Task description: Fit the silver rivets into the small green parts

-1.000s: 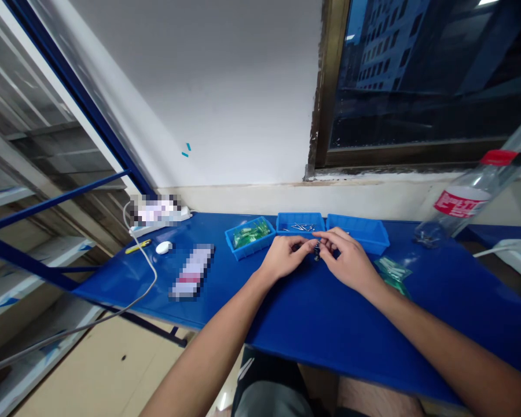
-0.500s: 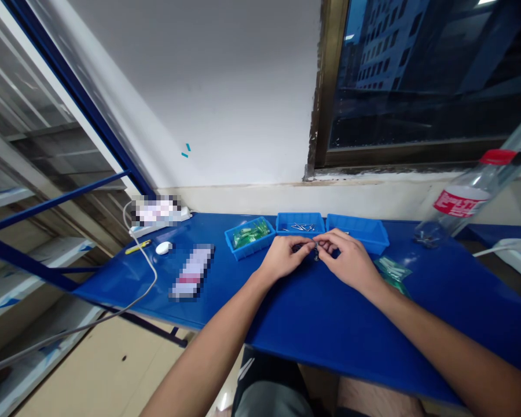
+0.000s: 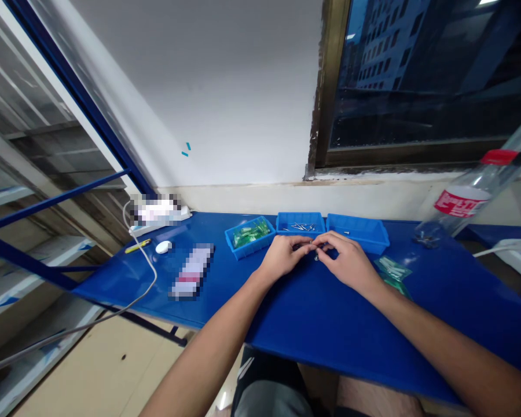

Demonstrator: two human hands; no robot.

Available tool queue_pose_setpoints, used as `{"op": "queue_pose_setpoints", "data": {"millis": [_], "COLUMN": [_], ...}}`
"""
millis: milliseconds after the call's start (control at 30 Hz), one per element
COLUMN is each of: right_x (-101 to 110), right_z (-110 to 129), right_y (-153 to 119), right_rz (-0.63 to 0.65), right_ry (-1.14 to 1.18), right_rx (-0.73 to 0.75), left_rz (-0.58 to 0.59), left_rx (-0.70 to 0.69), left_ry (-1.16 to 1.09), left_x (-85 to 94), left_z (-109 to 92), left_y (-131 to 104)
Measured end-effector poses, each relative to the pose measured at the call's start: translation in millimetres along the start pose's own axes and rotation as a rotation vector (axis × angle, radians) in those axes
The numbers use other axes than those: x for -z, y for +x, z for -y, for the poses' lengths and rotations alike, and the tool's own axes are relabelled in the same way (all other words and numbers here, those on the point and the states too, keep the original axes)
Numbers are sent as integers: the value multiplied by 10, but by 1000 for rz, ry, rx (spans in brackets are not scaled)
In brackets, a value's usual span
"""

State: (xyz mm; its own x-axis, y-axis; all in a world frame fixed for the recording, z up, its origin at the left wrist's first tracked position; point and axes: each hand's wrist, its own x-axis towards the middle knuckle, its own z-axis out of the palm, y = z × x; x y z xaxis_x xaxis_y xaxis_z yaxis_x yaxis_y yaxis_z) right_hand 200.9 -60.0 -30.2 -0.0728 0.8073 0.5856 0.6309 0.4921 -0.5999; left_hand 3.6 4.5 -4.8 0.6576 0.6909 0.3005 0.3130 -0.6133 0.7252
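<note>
My left hand [image 3: 287, 253] and my right hand [image 3: 345, 255] meet fingertip to fingertip over the blue table, just in front of the middle bin. Both are closed in a pinch. What lies between the fingertips is too small and too hidden to name. A small shiny metal piece [image 3: 316, 258] shows just below the right fingertips; I cannot tell whether it is held or lies on the table. Behind the hands, the middle blue bin [image 3: 300, 217] holds several long metal screws or nails. The right blue bin [image 3: 364, 226] has a small metal piece in it.
A blue bin [image 3: 238, 252] with green packets stands left. Small green-and-clear bags [image 3: 393, 271] lie right of my right hand. A tilted bottle [image 3: 462, 200] stands farther right. Leftward are a blurred-out flat object [image 3: 193, 272], a white oval object [image 3: 164, 248], a yellow cutter [image 3: 138, 247] and a cable [image 3: 155, 277].
The fingertips have shifted slightly against each other, and less of the dark metal between them shows. Both arms stay almost in place.
</note>
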Motion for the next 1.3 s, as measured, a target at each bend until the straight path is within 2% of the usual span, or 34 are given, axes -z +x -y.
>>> {"op": "queue_pose_setpoints", "data": {"millis": [233,367,467,600,767,900,1000,1100,1300], "right_x": [-39,-53,-60,-69,-57,-35,-23,-23,-74], "right_z": [2,-18,-37,-24,-1,-22,-38,-37,-30], "right_y": [-14,-18,-26,-32,-11,-1,-2,-3,-20], "right_rz": [-15,21,36,22,-17,-59,-25,-9,-45], "right_ry": [126,122,134,119,37,48,96,100,167], "right_rx": [-189,-196,-201,-166,-87,-105,-112,-83,-220], "left_rz": [-2,-15,-44,-103,-134,-62,11,-10,-86], "left_rx": [-77,-58,-53,-40,-2,11,-1,13,50], "left_ry": [138,182,104,-14,-18,29,33,27,-8], "left_x": [-18,-40,-42,-40,-36,-12,-1,-9,-56], "left_z": [78,97,69,10,-43,-64,-52,-14,57], "left_y": [14,8,4,6,-3,-15,-16,-9,12]}}
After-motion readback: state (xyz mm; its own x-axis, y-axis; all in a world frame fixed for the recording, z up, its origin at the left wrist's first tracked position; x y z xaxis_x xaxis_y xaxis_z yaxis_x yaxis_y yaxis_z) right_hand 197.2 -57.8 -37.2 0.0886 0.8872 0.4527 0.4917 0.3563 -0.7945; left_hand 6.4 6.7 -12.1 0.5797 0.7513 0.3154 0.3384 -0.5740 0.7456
